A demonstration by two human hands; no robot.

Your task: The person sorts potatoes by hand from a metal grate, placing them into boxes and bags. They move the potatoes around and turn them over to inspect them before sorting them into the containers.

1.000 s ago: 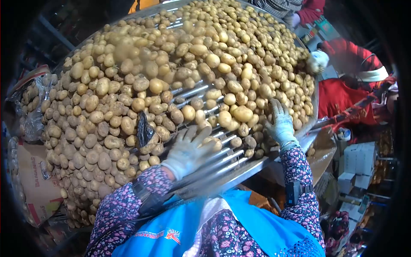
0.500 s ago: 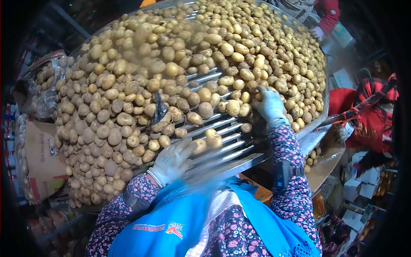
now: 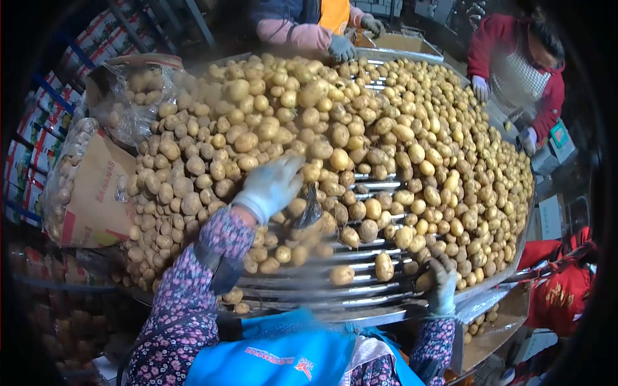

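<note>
Potatoes [image 3: 450,193] lie heaped over a sorting table of metal bars [image 3: 367,293]. My left hand [image 3: 270,186], in a pale glove, reaches onto the heap with fingers stretched over the potatoes, open. Just right of it a scrap of black plastic [image 3: 310,209] lies among them. At the table's near right, my right hand [image 3: 443,283], also gloved, curls its fingers around a dark potato [image 3: 425,280] at the edge of the pile. Two loose potatoes, one of them upright [image 3: 384,266], rest on the bars between my hands.
A banana carton [image 3: 96,190] and a plastic-lined box [image 3: 145,90] of potatoes stand at the left. Another carton [image 3: 492,338] sits below the right edge. Across the table are a person in an orange vest [image 3: 335,14] and a person with red sleeves [image 3: 486,48].
My left hand has moved forward from the near bars onto the heap. My right hand has come back toward the near edge. The view has tilted up, showing more of the people opposite.
</note>
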